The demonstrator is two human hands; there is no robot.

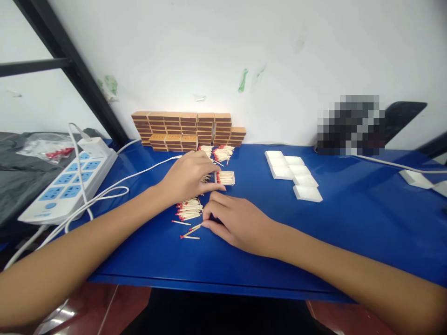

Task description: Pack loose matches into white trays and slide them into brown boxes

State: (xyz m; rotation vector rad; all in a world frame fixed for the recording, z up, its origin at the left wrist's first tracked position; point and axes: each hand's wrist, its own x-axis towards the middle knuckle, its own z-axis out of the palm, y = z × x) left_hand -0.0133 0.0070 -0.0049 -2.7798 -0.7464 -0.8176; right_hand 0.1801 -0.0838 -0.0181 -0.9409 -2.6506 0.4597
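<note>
My left hand (190, 174) holds a small white matchbox tray (233, 178) at its near and far sides, between thumb and finger. Red-headed matches (225, 177) lie side by side in that tray. With thumb and fingertip, my right hand (240, 221) pinches the end of a match (194, 227) low over the table. A few loose matches (191, 237) lie next to it. Just beyond is a heap of matches (188, 209), partly hidden by my hands. Another pile of matches (223, 152) sits behind the tray.
Stacked brown matchboxes (181, 125) stand against the wall. Several white trays (293, 170) rest on the blue table (244, 274), with more white trays (415, 178) at far right. A power strip (70, 186) and white cables (118, 181) occupy the left side. A dark, partly blurred object (401, 118) leans at the back right.
</note>
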